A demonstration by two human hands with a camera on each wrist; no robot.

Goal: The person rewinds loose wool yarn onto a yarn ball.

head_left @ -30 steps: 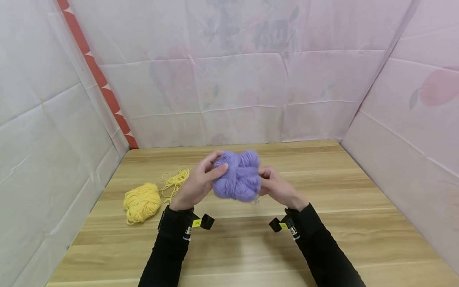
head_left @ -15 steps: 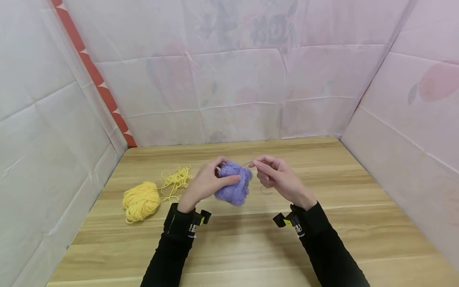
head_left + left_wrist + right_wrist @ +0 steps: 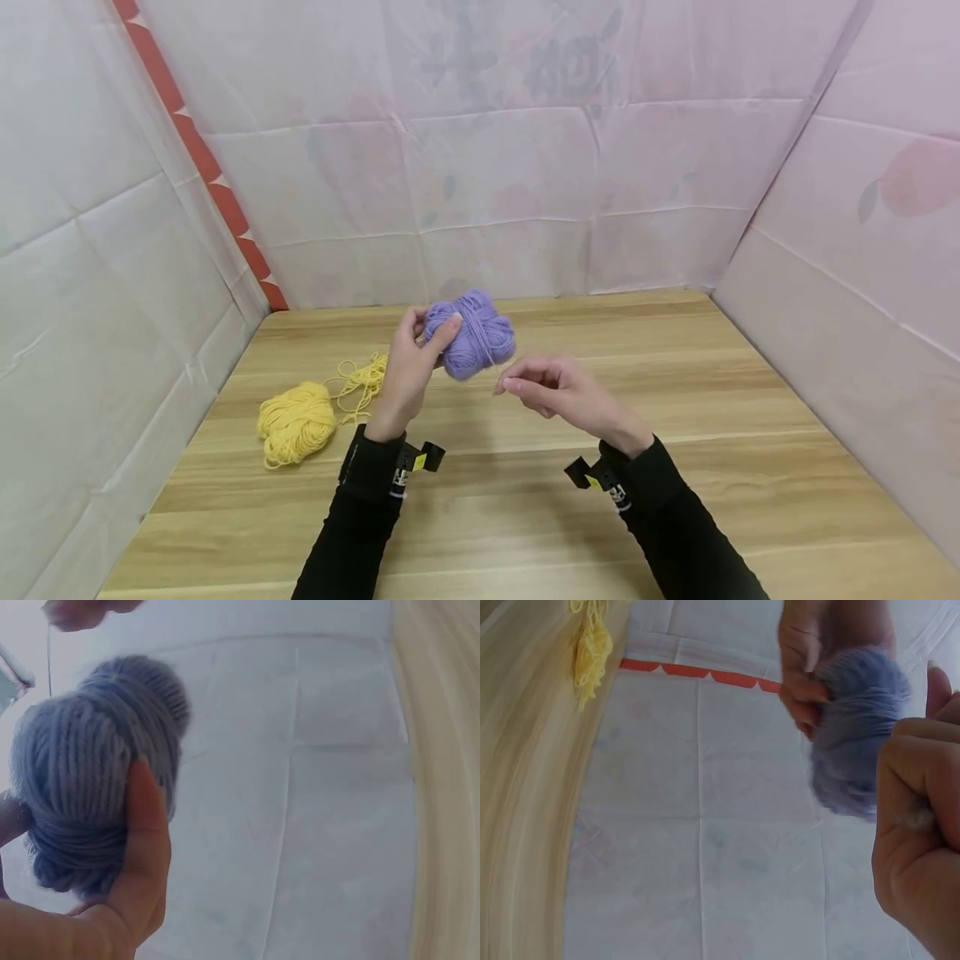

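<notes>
A purple ball of yarn, bound round its middle, is held up above the table by my left hand. In the left wrist view the thumb presses along the near side of the yarn ball. My right hand is just right of and below the ball, its thumb and forefinger pinching a thin strand of yarn. That strand runs from the ball up to the right fingertips in the left wrist view. The right wrist view shows the right hand with curled fingers, partly covering the ball.
On the left of the wooden table lies a yellow ball of yarn, with a loose yellow tangle beside it. Pale patterned sheets enclose the table at the back and both sides.
The left hand has turned the purple ball and raised it away from me. My right hand went up and right of the ball with the strand, then came down and left again.
</notes>
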